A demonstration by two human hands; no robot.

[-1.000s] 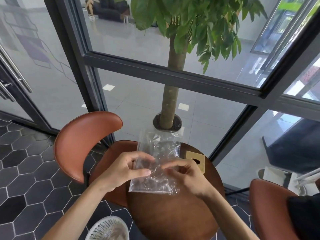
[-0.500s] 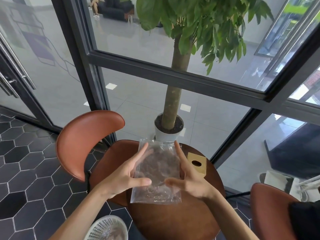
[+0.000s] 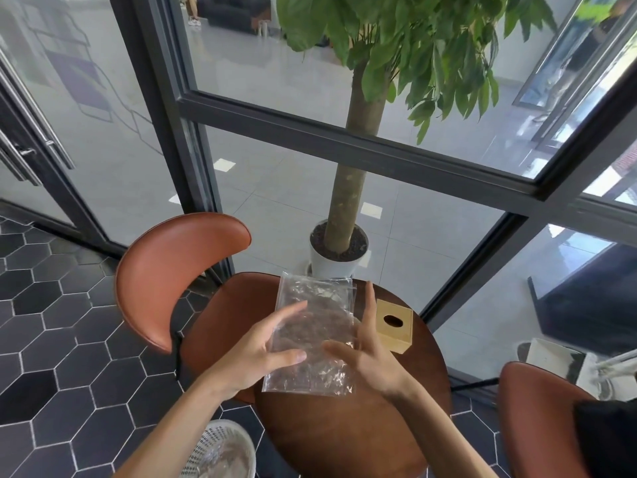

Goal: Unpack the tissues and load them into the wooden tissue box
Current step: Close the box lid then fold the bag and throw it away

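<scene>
A clear, crinkled plastic bag point(image 3: 315, 334) is stretched flat between my hands above the round brown table point(image 3: 351, 439). No tissues show inside it. My left hand point(image 3: 256, 353) holds its left edge, thumb in front and fingers spread behind. My right hand point(image 3: 367, 350) holds its right edge the same way. The small wooden tissue box point(image 3: 394, 326), with an oval slot on top, stands on the table just right of my right hand.
A brown curved-back chair point(image 3: 165, 277) stands left of the table, another brown seat point(image 3: 537, 419) at the lower right. A white mesh basket point(image 3: 220, 453) sits on the floor by my left arm. A potted tree point(image 3: 339, 250) stands beyond the table by the glass wall.
My fingers went from pinching the bag's middle to spreading flat along its two sides, which pulled the bag smooth. The view has tilted down slightly.
</scene>
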